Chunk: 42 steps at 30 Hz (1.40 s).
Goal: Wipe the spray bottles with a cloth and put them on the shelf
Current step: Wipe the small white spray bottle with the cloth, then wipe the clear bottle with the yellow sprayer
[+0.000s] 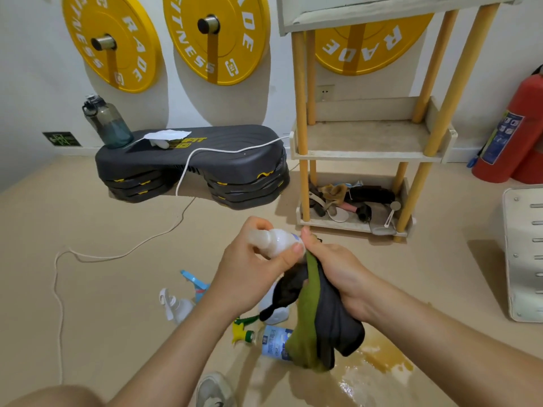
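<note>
Two bare hands work a small white spray bottle above a beige floor. The left hand curls its fingers round the bottle's neck end, thumb laid across the body. The bottle lies on its side, base pointing toward the right hand. That hand bunches a green-and-dark cloth in closed fingers, thumb raised against the base. The cloth appears to meet the base, though the thumbs hide the contact. Below, a labelled bottle, a blue-trigger bottle and a white sprayer lie on the floor near a wet patch. The shelf stands well apart behind them, its bottom tier holding small gear.
</note>
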Each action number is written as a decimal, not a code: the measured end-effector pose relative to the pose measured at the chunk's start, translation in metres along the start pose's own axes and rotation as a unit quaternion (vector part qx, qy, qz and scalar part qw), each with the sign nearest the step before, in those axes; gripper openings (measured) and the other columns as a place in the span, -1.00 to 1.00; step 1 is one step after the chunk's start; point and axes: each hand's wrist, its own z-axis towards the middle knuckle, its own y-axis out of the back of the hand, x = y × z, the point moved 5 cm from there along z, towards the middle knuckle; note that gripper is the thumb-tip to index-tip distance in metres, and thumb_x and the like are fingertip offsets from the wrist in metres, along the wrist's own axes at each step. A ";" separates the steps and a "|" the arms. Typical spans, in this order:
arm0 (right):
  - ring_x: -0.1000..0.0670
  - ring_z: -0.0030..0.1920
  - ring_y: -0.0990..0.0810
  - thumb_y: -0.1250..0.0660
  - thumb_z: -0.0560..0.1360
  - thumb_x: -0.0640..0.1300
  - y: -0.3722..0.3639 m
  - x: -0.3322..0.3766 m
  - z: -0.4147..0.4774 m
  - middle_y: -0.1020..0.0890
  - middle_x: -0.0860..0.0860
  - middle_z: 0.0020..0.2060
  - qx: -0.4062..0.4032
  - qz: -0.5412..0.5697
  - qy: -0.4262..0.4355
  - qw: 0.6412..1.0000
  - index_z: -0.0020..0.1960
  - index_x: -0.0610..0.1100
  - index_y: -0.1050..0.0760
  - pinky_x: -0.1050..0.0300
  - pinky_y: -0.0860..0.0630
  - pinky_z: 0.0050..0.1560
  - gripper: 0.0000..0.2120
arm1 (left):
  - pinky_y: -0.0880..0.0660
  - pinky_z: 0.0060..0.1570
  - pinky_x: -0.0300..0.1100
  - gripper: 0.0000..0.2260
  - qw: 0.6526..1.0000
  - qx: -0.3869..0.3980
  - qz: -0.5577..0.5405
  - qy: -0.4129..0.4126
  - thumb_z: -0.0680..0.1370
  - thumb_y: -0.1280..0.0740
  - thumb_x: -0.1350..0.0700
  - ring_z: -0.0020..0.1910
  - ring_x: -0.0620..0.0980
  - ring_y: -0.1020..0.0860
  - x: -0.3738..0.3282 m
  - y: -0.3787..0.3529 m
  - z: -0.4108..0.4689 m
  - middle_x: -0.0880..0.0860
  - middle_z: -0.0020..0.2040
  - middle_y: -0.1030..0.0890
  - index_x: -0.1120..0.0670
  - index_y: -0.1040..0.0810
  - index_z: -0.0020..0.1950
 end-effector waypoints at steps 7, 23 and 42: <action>-0.10 -0.28 -0.54 -0.40 0.52 0.07 -0.009 -0.007 0.021 -0.61 -0.25 -0.27 -0.032 -0.124 0.085 0.988 -0.07 -0.32 -0.65 0.01 -0.46 -0.19 -0.59 | -0.43 -0.37 -0.38 -0.82 0.998 -0.052 0.020 0.032 0.40 -0.54 0.07 -0.30 -0.15 -0.55 0.014 0.031 -0.018 -0.06 -0.23 -0.64 0.00 -0.58 -0.10; -0.17 -0.10 -0.68 -0.30 0.40 0.44 -0.067 -0.056 0.054 -0.70 -0.18 -0.13 0.101 -0.329 0.034 0.938 -0.03 -0.16 -0.61 -0.11 -0.58 0.07 -0.37 | -0.51 -0.16 -0.34 -0.70 0.962 -0.099 -0.185 0.177 0.44 -0.50 0.25 -0.10 -0.09 -0.66 0.119 0.048 -0.071 -0.05 -0.07 -0.72 -0.02 -0.65 0.12; -0.10 -0.27 -0.51 -0.28 0.56 0.10 -0.049 -0.114 0.092 -0.51 -0.09 -0.31 0.111 -0.643 0.017 0.757 -0.27 -0.21 -0.39 -0.05 -0.44 -0.18 -0.59 | -0.56 0.10 -0.03 -0.73 0.914 -0.197 -0.036 0.352 0.41 -0.48 -0.11 0.02 0.02 -0.63 0.296 0.015 -0.090 -0.03 0.03 -0.69 -0.07 -0.67 0.07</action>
